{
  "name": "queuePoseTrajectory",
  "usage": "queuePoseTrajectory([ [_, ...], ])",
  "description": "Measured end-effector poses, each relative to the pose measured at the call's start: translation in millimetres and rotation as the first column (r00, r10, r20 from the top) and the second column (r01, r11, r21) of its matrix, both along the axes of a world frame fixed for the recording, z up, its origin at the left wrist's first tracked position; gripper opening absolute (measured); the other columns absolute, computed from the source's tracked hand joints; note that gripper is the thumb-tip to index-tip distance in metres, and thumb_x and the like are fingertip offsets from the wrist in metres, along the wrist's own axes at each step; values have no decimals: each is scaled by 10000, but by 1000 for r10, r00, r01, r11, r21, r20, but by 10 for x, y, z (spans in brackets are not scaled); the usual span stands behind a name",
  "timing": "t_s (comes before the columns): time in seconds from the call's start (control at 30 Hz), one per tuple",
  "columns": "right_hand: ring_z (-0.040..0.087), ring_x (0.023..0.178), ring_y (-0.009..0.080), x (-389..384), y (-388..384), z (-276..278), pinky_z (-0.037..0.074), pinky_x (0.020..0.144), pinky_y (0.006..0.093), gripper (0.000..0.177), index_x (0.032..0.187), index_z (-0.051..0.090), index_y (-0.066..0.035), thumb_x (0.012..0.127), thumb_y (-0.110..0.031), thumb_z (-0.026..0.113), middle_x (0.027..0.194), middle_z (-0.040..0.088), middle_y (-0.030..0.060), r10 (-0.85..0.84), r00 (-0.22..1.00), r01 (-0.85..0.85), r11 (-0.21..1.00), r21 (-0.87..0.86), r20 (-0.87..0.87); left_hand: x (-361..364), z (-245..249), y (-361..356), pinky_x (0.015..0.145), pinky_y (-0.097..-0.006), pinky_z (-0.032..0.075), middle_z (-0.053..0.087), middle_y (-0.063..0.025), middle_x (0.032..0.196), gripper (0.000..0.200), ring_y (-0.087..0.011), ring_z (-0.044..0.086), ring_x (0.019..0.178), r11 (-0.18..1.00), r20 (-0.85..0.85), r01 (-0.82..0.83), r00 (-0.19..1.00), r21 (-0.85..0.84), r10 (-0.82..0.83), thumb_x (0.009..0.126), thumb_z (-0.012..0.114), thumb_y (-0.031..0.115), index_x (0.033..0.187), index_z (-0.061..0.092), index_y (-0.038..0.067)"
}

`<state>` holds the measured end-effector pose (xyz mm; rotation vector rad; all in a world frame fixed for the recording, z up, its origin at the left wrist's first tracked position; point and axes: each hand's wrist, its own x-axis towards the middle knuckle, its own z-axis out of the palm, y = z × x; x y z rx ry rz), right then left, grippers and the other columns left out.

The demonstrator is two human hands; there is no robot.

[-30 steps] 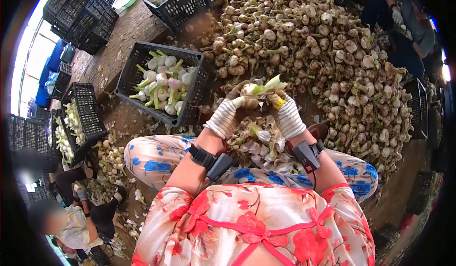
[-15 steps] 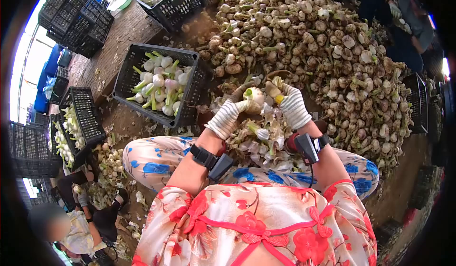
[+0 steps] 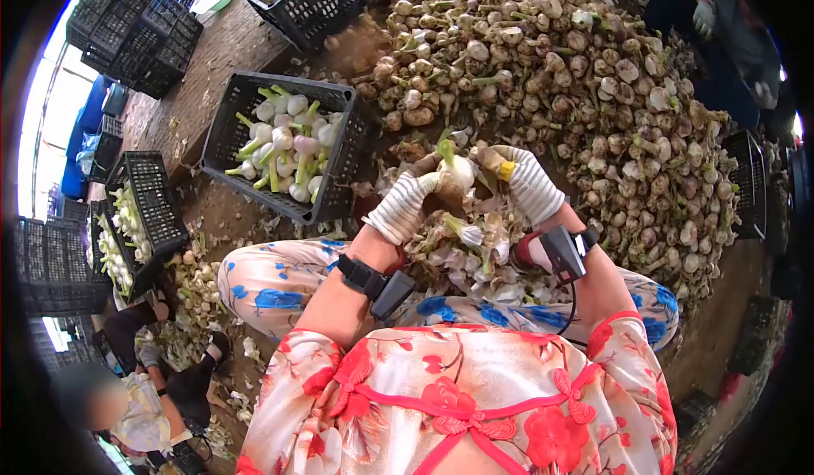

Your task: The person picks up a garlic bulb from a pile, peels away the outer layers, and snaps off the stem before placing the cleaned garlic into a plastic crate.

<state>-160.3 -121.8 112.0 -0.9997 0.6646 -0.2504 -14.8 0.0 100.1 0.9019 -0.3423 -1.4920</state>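
Observation:
My left hand (image 3: 405,201), in a striped work glove, is closed around a garlic bulb (image 3: 459,175) with a short green stem pointing up. Just right of the bulb, my right hand (image 3: 524,185) has its gloved fingers curled together, a yellow band around one of them. Whatever those fingers pinch is too small or hidden to name. Beneath both hands, loose garlic skins (image 3: 483,259) lie heaped in front of my lap, with a trimmed bulb (image 3: 462,231) on top.
A black crate (image 3: 222,148) of cleaned garlic bulbs stands at left. A large heap of unpeeled garlic (image 3: 543,76) spreads ahead and right. More crates (image 3: 148,212) stand farther left. One co-worker (image 3: 140,403) sits at lower left, another (image 3: 716,42) at upper right.
My right hand has turned and shifted slightly up and right. The bulb in my left hand has tilted so its stem points upward. The co-worker's hands at upper right have moved apart.

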Motion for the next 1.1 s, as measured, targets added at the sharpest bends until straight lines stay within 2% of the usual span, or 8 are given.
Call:
queuePoseTrajectory([
  [0.13, 497, 592, 45, -53, 88, -179, 439, 512, 196, 307, 920, 582, 2, 812, -282, 623, 709, 581, 5, -33, 957, -190, 678, -710, -288, -27, 57, 14, 677, -297, 513, 605, -63, 890, 435, -157, 608, 747, 998, 193, 56, 979, 15, -58, 724, 612, 149, 1126, 501, 28],
  [0.3, 524, 654, 47, -78, 81, -221, 444, 558, 194, 232, 953, 580, -2, 841, -205, 589, 766, 580, -6, -25, 986, -4, 984, -181, -163, 70, -2, 38, 742, -260, 484, 586, -42, 949, 559, -126, 581, 805, 984, 112, 173, 979, -32, -169, 704, 629, 210, 1206, 462, 30],
  [0.53, 545, 698, 99, -22, 167, -475, 467, 538, 223, 314, 1048, 542, 33, 840, -199, 587, 806, 593, 44, -2, 996, 36, 923, -383, 90, 35, -173, -1, 685, -341, 523, 583, -81, 991, 433, -185, 596, 812, 996, -56, -79, 995, -36, 77, 755, 549, 111, 1172, 470, 27],
  [0.6, 562, 710, 120, -45, -35, -386, 479, 543, 256, 322, 1088, 523, 20, 838, -174, 582, 861, 613, 66, -154, 988, 151, 983, -103, -17, 101, -220, 8, 681, -341, 523, 580, -89, 1011, 424, -191, 594, 831, 992, -62, -102, 993, -70, 98, 756, 557, 97, 1165, 475, 26],
  [0.67, 609, 750, 279, -164, -485, -1254, 491, 637, 354, 393, 1197, 473, -60, 860, -261, 498, 932, 602, 186, -119, 892, -255, 663, -703, -436, 141, -288, 24, 705, -295, 511, 573, -91, 1040, 473, -179, 589, 848, 997, -30, -72, 997, -3, 72, 728, 587, 64, 1186, 469, 43],
  [0.77, 579, 869, 306, -140, -250, -635, 445, 784, 322, 509, 1227, 450, -51, 831, -360, 532, 1008, 578, 223, -80, 854, -456, 362, -813, -514, 115, -323, -21, 719, -284, 508, 574, -72, 1009, 535, -180, 584, 844, 994, 65, -73, 995, -85, 79, 687, 615, 9, 1198, 465, 56],
  [0.87, 571, 843, 162, -22, -21, -446, 440, 760, 272, 470, 1081, 556, 8, 813, -376, 596, 913, 619, 138, -106, 994, 64, 751, -657, -25, -25, -367, -98, 738, -272, 495, 568, -68, 999, 580, -144, 565, 843, 997, 418, -80, 905, -14, 79, 652, 655, 14, 1199, 461, 40],
  [1.1, 454, 672, 47, -16, 134, -486, 406, 591, 220, 406, 882, 605, 41, 812, -359, 621, 741, 588, 0, -130, 988, 75, 879, -472, -86, -173, -310, -60, 733, -248, 466, 597, -24, 931, 337, -96, 541, 818, 999, 422, -52, 905, 7, 45, 792, 623, 119, 1099, 540, 6],
])
